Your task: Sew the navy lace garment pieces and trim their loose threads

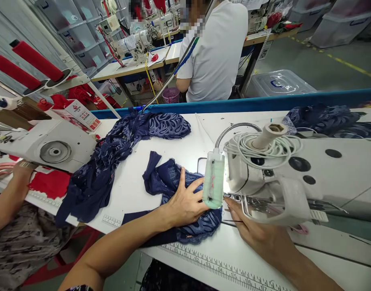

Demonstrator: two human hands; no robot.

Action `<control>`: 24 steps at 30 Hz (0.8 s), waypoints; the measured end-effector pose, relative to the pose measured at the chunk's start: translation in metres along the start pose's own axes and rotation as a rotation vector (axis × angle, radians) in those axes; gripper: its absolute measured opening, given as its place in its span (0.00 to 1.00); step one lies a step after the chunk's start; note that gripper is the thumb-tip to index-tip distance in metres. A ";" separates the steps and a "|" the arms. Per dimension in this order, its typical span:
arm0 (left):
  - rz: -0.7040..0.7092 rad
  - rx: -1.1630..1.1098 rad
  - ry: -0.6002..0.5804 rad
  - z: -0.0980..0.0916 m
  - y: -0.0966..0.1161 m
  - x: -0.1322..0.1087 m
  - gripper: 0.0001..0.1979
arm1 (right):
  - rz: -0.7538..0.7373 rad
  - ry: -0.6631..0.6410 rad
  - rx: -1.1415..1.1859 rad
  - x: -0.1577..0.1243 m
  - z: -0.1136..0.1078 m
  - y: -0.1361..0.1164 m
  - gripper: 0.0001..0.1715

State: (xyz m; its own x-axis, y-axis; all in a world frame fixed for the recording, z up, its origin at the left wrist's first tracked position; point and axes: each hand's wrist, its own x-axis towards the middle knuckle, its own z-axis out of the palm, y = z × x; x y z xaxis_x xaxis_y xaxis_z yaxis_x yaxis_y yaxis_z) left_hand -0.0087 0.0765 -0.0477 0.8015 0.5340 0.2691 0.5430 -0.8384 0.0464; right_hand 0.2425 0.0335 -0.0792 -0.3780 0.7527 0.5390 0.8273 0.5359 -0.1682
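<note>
A navy lace bra [200, 230] lies on the sewing machine's white table, one edge reaching under the machine head. Flat on top of it rests my left hand [185, 202], thumb and fingers spread, with some fingertips hidden behind a green-tinted lamp [214, 180]. My right hand [254, 228] is beside the needle area, its fingers drawn together at the bra's right edge. Part of that hand is behind the white sewing machine [294, 178], and what the fingertips pinch is too small to make out.
A heap of navy lace pieces [112, 157] lies at left, and more navy lace [324, 119] behind the machine. At far left a co-worker's arm [14, 190] is near red fabric [50, 184] and another machine [49, 145]. A person in a white shirt [217, 52] sits ahead. Ruler markings [209, 262] line the front edge.
</note>
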 end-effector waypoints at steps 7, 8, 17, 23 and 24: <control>-0.019 0.009 -0.014 -0.003 0.002 0.002 0.13 | -0.146 -0.122 -0.051 -0.002 -0.003 0.006 0.19; -0.030 0.007 -0.013 -0.003 0.002 0.003 0.13 | -0.140 -0.131 -0.045 -0.004 -0.002 0.007 0.19; -0.051 -0.027 -0.009 -0.003 0.004 0.006 0.13 | 0.051 -0.230 0.130 -0.010 0.005 0.004 0.18; -0.021 -0.039 -0.082 -0.008 -0.004 -0.001 0.16 | 0.008 -0.168 0.104 0.001 -0.001 0.003 0.18; -0.002 -0.044 -0.092 -0.012 -0.008 -0.005 0.17 | -0.005 -0.160 0.100 0.003 -0.002 0.002 0.17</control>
State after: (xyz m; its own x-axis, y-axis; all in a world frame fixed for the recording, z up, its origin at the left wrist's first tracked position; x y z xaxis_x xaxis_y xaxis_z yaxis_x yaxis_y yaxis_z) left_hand -0.0198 0.0791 -0.0380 0.8212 0.5417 0.1792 0.5347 -0.8403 0.0898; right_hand 0.2444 0.0360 -0.0761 -0.4498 0.7971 0.4029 0.7827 0.5691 -0.2519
